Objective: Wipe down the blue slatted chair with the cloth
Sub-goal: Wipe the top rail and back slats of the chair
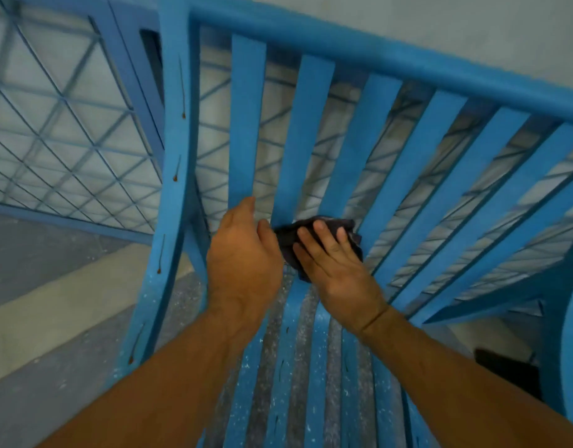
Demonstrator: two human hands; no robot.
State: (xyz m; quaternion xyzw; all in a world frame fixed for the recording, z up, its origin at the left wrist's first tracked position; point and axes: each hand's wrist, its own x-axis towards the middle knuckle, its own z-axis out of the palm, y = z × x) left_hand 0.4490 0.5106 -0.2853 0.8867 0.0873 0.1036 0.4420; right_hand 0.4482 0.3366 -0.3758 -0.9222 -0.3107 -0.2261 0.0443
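Near, the speckled seat slats of the chair (pixel 306 124) run under both forearms; the left hand (pixel 243 253) grips a back slat low down, fingers curled out of sight behind it; just right, the right hand (pixel 338 270) lies flat, fingers straight and spread, pressing the dark cloth (pixel 288 244) onto the next slat; beyond, a grille (pixel 68 124).

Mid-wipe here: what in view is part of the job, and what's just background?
Job: chair; cloth, pressed flat under the right hand; left hand, gripping a slat.
Background: lattice grille behind the chair; dark object at lower right, too unclear to identify.
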